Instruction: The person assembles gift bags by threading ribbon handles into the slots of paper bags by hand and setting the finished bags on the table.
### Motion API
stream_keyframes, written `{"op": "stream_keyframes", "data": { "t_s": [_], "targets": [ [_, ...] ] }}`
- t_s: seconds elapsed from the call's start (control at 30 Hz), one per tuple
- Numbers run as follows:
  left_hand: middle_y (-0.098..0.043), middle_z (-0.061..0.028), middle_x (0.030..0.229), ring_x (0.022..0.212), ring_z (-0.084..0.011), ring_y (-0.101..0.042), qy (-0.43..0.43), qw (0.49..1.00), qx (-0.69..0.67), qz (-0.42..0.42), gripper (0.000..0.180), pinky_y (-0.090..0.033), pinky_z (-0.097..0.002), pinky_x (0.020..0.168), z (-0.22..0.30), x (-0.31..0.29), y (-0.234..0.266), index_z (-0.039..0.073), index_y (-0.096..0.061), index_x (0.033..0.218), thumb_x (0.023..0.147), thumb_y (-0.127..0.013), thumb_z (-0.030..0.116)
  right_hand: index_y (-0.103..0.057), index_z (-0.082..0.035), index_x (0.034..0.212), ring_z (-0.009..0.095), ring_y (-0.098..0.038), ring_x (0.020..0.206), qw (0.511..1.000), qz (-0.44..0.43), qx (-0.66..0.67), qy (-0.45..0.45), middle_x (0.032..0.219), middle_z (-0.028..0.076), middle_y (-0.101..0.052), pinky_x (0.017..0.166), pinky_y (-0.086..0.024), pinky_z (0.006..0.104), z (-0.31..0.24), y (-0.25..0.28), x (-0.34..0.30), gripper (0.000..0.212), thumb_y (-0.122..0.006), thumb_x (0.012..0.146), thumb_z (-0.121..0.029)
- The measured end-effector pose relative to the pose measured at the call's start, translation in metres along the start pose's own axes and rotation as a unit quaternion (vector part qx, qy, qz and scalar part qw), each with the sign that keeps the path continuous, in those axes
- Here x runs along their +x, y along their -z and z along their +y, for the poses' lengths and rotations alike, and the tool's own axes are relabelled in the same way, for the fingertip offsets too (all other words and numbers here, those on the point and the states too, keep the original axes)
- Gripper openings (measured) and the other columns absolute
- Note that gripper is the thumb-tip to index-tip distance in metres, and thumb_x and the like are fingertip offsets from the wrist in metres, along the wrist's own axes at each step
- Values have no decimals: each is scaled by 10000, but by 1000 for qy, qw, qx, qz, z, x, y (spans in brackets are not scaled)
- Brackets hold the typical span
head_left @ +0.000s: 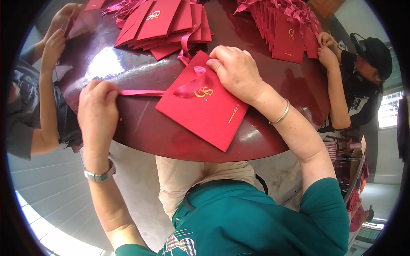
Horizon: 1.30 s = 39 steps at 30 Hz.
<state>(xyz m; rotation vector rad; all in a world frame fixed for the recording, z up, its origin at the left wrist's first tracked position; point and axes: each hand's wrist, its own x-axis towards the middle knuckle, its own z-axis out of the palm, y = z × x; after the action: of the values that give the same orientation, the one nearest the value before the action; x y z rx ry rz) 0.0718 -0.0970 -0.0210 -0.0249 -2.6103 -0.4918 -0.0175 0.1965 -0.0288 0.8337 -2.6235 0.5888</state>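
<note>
Your left hand, well apart from the right, is closed on the ribbon, taut toward the bag lying aslant on the table; your right hand clamps its upper right edge. Too hard a pull could crease or drag it

The paper bag is bright red with a gold emblem and gold lettering; its ribbon is deep pink. The stacked bags are red too, on a dark maroon desk. The shirt is teal green with a black, white and tan plaid motif; the trousers are beige, the bracelet silver.
</note>
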Motion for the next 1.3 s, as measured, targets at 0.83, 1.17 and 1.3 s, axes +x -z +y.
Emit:
{"op": "stream_keyframes", "data": {
  "t_s": [0.83, 1.17, 1.3],
  "targets": [
    [-667, -105, 956, 795, -156, -612, 196, 904, -372, 72, 457, -497, -308, 722, 23, 15, -14, -48, -550, 1256, 928, -623, 262, -587, -12, 975, 27, -504, 770, 857, 34, 480, -186, 862, -33, -586, 708, -439, 193, -1, 6, -7, 232, -505, 1017, -225],
    [-643, -83, 1125, 993, -157, -612, 227, 735, -633, -85, 377, -490, -294, 883, 73, -16, -3, -18, -558, 1224, 949, -620, 231, -600, -29, 1087, 101, -587, 952, 715, -87, 663, -203, 1014, 33, -641, 843, -478, 260, -29, 30, -12, 381, -443, 1025, -371],
    [-662, -71, 1075, 931, -140, -631, 187, 738, -630, -154, 383, -510, -283, 835, 72, -30, 9, -12, -570, 1194, 908, -679, 219, -598, -7, 1190, 194, -599, 1089, 625, -208, 726, -197, 1168, 136, -633, 943, -472, 330, -27, 34, -12, 498, -411, 1013, -433]
  ]
}}
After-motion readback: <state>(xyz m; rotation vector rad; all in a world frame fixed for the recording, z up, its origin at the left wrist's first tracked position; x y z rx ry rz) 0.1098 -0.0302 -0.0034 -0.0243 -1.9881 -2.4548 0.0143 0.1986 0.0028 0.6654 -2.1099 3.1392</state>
